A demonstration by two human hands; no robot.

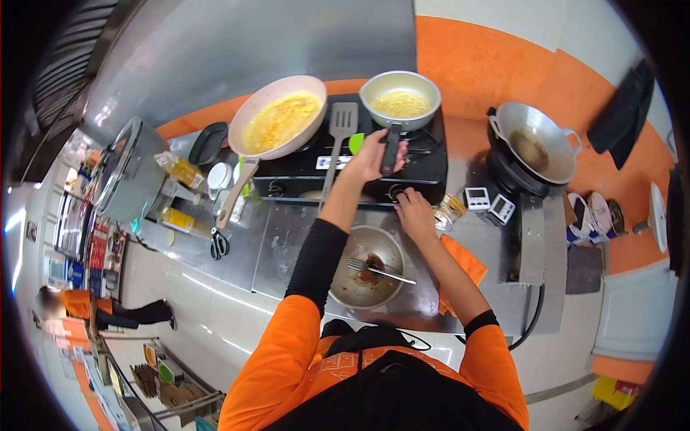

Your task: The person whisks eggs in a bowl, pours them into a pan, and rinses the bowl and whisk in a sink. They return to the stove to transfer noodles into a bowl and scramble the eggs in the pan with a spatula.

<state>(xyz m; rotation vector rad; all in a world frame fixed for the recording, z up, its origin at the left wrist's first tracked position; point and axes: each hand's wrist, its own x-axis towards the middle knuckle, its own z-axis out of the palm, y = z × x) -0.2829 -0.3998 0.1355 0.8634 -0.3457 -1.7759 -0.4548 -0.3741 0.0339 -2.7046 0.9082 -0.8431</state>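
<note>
Head view: left hand [374,154] grasps the handle of the saucepan [400,100] at the right rear of the stove [424,169]. Right hand [415,212] hides whatever it touches at the stove's front edge, so its grip cannot be told. One frying pan [279,118], one spatula [338,144], two timers [489,203] and one bowl [366,267] stand nearby

A cream frying pan [280,122] holds yellow egg, its handle pointing near-left. Just right of it lies a grey spatula [342,122]. At the right a steel wok [535,147] sits on a separate black burner [512,178], with two small timers [489,203] just left of it. On the table [287,237], a steel bowl [366,266] holds a fork [377,271] and brown scraps, with an orange cloth [467,262] to its right. Scissors [219,244] lie to the left, near a big lidded pot [129,172].
</note>
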